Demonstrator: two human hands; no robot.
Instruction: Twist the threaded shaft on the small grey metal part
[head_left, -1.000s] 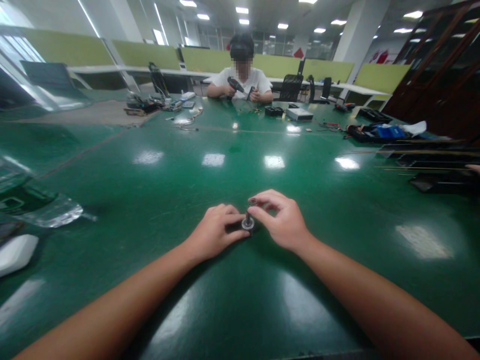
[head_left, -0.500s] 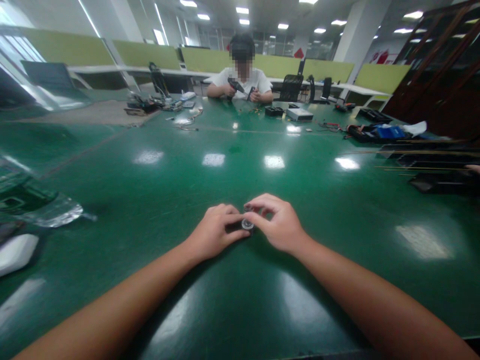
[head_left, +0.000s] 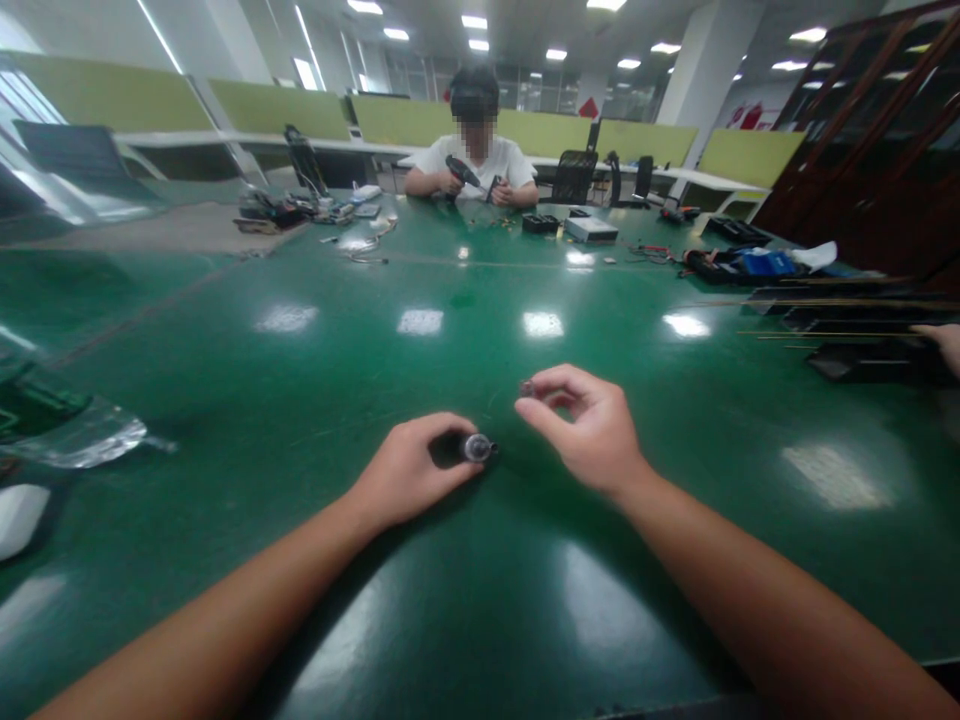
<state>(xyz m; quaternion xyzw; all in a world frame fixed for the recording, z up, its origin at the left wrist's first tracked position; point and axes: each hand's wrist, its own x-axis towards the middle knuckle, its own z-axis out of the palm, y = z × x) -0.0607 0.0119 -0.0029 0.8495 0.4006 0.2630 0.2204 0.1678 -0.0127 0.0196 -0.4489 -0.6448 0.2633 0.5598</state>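
Note:
My left hand (head_left: 412, 468) is closed around a small dark cylindrical part (head_left: 475, 448) with a pale round top and a short stub on its right side. Thumb and forefinger grip it from the left, low over the green table (head_left: 420, 620). Farther right, my right hand (head_left: 589, 425) pinches a tiny dark metallic piece (head_left: 527, 388) between thumb and fingertips. A gap separates the two parts. The kind of either one is too small to make out.
A clear plastic bottle (head_left: 71, 425) lies at the left, with a white object (head_left: 21, 520) below it. Across the table a person (head_left: 472, 165) holds a dark power tool. Black trays (head_left: 862, 360) with thin rods stand at the right, near another person's hand (head_left: 946, 342).
My right hand has drawn away up and to the right, taking the tiny piece off the cylindrical part. My left hand keeps its grip on that part.

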